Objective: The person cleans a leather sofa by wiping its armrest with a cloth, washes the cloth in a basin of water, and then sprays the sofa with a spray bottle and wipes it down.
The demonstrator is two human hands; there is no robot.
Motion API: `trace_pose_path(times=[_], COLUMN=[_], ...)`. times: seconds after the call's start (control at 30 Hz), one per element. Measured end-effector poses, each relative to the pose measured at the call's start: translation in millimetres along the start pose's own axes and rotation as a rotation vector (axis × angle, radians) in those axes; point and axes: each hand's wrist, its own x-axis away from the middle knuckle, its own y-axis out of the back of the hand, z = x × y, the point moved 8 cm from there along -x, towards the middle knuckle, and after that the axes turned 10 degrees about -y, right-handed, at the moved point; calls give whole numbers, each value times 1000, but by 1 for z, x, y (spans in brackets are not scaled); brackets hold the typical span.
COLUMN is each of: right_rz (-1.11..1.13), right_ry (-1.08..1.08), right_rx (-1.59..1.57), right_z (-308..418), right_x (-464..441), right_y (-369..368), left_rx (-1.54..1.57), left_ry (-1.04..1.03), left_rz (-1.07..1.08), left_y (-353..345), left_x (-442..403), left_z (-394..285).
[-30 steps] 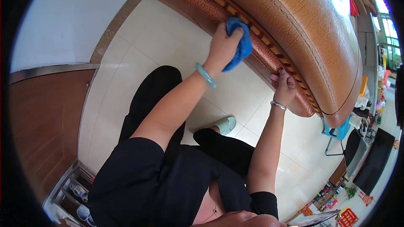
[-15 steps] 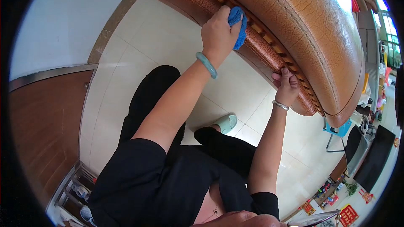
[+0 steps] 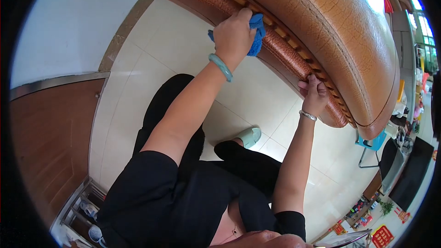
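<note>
A blue cloth (image 3: 258, 36) is bunched in my left hand (image 3: 233, 36), with a corner of it also showing on the far side of the hand. My left hand is closed round it and rests against the lower padded roll of a brown leather sofa (image 3: 340, 36). Further along the same roll, my right hand (image 3: 316, 93) has its fingers curled and pinched at the leather edge (image 3: 287, 50), beside a slatted groove (image 3: 301, 48) that runs between the two padded parts. The fingertips of my right hand are partly hidden.
Pale floor tiles (image 3: 248, 96) lie below, with a light green slipper (image 3: 250, 137) on a foot. A brown door (image 3: 57, 133) and a metal rack (image 3: 76, 216) stand on the left. On the right are a blue chair (image 3: 373, 141) and a black screen (image 3: 412, 172).
My left hand has shifted slightly down and left along the roll with the blue cloth, and more of the cloth shows behind it. My right hand has stayed at the same spot.
</note>
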Motion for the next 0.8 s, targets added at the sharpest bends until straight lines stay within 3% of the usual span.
trace_pose_path(times=[0.2, 0.3, 0.4, 0.7, 0.8], right_rz=[1, 1, -10, -14, -12], right_ry=[-9, 12, 28, 16, 11], right_rx=[12, 6, 19, 36, 25], right_z=[-2, -3, -3, -1, -6], right_x=[-1, -4, -3, -4, -4], right_y=[1, 1, 1, 1, 1], left_rx=[127, 245, 115, 67, -41], left_ry=[-63, -30, 26, -61, -41], left_rz=[-170, -359, -224, -220, -98], left_y=[13, 30, 26, 17, 8], left_x=[1, 6, -3, -5, -7], left_z=[-9, 7, 28, 20, 25])
